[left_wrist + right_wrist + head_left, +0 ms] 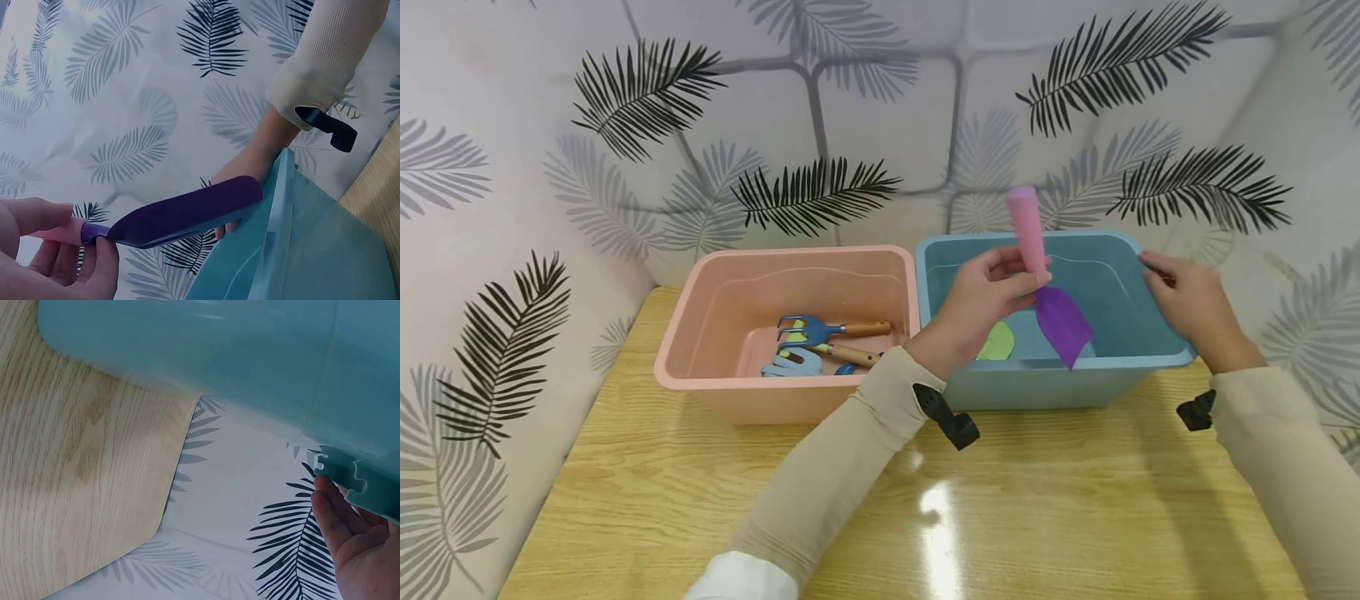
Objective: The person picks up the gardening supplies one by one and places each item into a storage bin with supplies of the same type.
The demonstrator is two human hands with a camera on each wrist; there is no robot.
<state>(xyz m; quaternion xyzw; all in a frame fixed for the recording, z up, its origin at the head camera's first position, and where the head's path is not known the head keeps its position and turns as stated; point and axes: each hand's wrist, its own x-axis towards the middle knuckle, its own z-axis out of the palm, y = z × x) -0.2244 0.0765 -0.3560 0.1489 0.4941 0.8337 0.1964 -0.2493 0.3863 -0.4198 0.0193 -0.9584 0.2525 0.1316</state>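
Observation:
My left hand (pixel 973 296) grips a toy garden trowel by its pink handle (pixel 1028 229), over the blue bin (pixel 1030 387). The handle points up, and the purple blade (pixel 1063 327) slants down toward the bin's front rim. In the left wrist view, thumb and fingers close around the handle near the purple neck (pixel 94 232). My right hand (pixel 1191 304) holds the right rim of the blue bin; in the right wrist view its fingers (pixel 334 512) reach under the rim. A light green piece (pixel 997 342) lies inside the blue bin, partly hidden by the left wrist.
To the left stands a pink bin (pixel 715 385) beside the blue one. Inside it lie a blue hand rake (pixel 808 330) with a wooden handle, a light blue fork-like piece (pixel 793 363) and other tools. Both bins stand on a wooden table (pixel 700 500) against a leaf-patterned backdrop (pixel 880 108).

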